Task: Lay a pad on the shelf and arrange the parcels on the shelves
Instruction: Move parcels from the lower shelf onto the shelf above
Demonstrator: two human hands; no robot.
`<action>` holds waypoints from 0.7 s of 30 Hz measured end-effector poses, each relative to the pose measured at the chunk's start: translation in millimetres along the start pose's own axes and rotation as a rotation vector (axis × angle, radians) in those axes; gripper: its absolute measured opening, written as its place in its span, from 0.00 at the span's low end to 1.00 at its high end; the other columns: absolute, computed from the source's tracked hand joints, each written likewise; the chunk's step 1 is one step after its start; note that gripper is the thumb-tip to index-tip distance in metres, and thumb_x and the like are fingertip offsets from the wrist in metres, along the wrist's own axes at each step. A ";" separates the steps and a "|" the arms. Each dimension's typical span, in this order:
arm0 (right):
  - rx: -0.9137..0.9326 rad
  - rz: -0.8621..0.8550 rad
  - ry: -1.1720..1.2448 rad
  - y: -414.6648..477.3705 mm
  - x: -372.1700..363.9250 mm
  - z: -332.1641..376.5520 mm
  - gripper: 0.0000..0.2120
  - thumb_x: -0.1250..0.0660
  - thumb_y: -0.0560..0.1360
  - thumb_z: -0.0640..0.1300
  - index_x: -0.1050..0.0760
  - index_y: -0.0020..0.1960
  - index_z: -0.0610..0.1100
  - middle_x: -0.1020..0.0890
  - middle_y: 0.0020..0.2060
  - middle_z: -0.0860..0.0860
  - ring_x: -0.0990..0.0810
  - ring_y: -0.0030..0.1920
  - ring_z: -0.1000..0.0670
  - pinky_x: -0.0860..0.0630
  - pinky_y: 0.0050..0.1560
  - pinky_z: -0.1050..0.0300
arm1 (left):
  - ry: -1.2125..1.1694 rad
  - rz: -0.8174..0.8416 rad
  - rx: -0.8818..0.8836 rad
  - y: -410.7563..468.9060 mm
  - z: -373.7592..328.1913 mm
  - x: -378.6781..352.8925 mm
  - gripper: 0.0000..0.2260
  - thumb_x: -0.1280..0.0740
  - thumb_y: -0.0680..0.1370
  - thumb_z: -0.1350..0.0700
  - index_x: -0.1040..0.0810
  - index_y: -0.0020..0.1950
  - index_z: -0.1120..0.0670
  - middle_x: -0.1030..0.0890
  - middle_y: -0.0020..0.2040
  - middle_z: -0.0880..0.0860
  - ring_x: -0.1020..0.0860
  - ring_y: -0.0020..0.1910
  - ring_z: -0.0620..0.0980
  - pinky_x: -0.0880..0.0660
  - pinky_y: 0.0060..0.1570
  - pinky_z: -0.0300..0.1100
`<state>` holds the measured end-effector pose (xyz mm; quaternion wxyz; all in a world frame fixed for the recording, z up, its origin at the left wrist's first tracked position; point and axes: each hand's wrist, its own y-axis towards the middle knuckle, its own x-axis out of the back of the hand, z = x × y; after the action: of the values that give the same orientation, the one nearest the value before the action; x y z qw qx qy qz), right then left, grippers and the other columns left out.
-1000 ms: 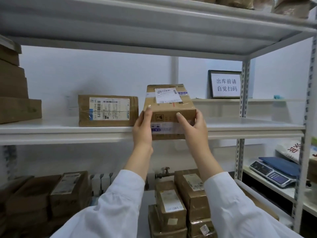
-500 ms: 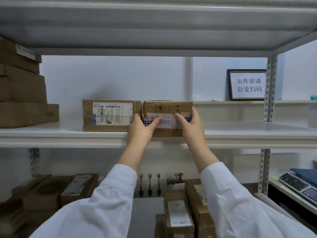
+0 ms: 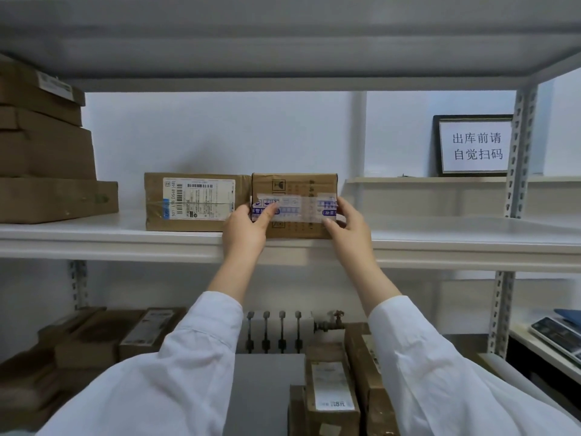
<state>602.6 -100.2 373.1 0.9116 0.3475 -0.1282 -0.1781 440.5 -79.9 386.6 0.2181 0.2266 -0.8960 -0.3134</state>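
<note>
taped parcel point(image 3: 294, 190) touches labelled parcel point(image 3: 195, 199) | left hand point(image 3: 243, 232), right hand point(image 3: 350, 229) fingers pinch it | shelf point(image 3: 456, 236) bare rightward

Long white sleeves point(image 3: 176, 372) (loose, creased cloth) end short of bare hands point(image 3: 243, 229).

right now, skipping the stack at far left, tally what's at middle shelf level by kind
Cardboard parcels: 2, labelled parcel and taped parcel
Hands: 2, left hand and right hand, both on the taped parcel
Framed sign: 1
Total: 5
</note>
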 end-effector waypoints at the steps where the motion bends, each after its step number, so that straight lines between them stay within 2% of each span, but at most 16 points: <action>1: 0.003 0.022 -0.005 -0.8 -0.5 -1.7 0.21 0.37 0.76 0.38 0.31 0.67 0.50 0.24 0.60 0.52 0.24 0.56 0.52 0.26 0.60 0.52 | 0.004 -0.007 0.010 0.2 1.5 0.4 0.18 0.35 0.74 0.41 0.31 0.40 0.56 0.28 0.35 0.52 0.28 0.39 0.55 0.40 0.33 0.44; 4: -0.011 0.032 0.008 -1.7 -3.6 -4.7 0.22 0.39 0.77 0.37 0.31 0.68 0.53 0.24 0.56 0.56 0.23 0.57 0.50 0.27 0.61 0.49 | -0.004 -0.008 0.025 2.3 5.6 0.1 0.19 0.36 0.75 0.41 0.27 0.46 0.59 0.23 0.46 0.59 0.25 0.47 0.58 0.36 0.39 0.43; 6: -0.042 0.028 0.001 -1.1 -7.0 -6.8 0.23 0.40 0.78 0.37 0.32 0.69 0.53 0.24 0.55 0.56 0.23 0.58 0.50 0.27 0.61 0.50 | -0.017 -0.006 0.023 3.5 6.7 -0.4 0.20 0.36 0.76 0.43 0.24 0.52 0.60 0.22 0.52 0.60 0.25 0.50 0.58 0.35 0.42 0.42; 10: -0.084 0.024 -0.080 -2.3 -10.2 -12.5 0.27 0.45 0.77 0.33 0.37 0.72 0.56 0.23 0.61 0.51 0.24 0.59 0.49 0.29 0.53 0.58 | -0.039 -0.001 0.020 3.8 6.4 -0.1 0.17 0.36 0.78 0.47 0.24 0.57 0.59 0.21 0.56 0.58 0.25 0.54 0.57 0.33 0.46 0.41; 14: -0.096 0.017 -0.145 -3.5 -12.1 -12.5 0.34 0.50 0.73 0.29 0.39 0.73 0.55 0.24 0.64 0.50 0.26 0.62 0.49 0.30 0.52 0.60 | -0.035 0.018 0.009 1.0 7.5 0.5 0.14 0.37 0.79 0.51 0.24 0.59 0.59 0.21 0.58 0.57 0.25 0.56 0.56 0.33 0.47 0.41; 16: -0.085 0.029 -0.149 -3.9 -12.8 -12.0 0.34 0.51 0.73 0.28 0.40 0.74 0.54 0.26 0.66 0.50 0.27 0.64 0.50 0.31 0.52 0.61 | -0.027 0.028 0.009 1.3 8.1 1.1 0.15 0.37 0.79 0.52 0.25 0.61 0.59 0.22 0.60 0.57 0.26 0.58 0.56 0.32 0.50 0.42; 18: -0.062 0.055 -0.141 -5.6 -13.0 -11.7 0.32 0.50 0.75 0.29 0.41 0.74 0.53 0.27 0.67 0.51 0.28 0.65 0.52 0.33 0.51 0.64 | -0.024 0.037 0.015 1.9 9.1 1.6 0.19 0.37 0.79 0.52 0.29 0.66 0.60 0.25 0.65 0.58 0.29 0.64 0.56 0.31 0.60 0.46; 21: -0.003 0.014 -0.112 -10.2 -11.7 -10.7 0.28 0.48 0.77 0.32 0.39 0.73 0.52 0.28 0.68 0.51 0.30 0.66 0.52 0.35 0.56 0.65 | -0.042 0.026 0.018 -1.8 9.5 1.9 0.26 0.35 0.78 0.52 0.37 0.73 0.59 0.32 0.71 0.58 0.34 0.70 0.56 0.37 0.68 0.48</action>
<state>593.4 -96.2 357.1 0.9048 0.3349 -0.1811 -0.1908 434.3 -77.9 379.1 0.2012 0.2100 -0.9061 -0.3074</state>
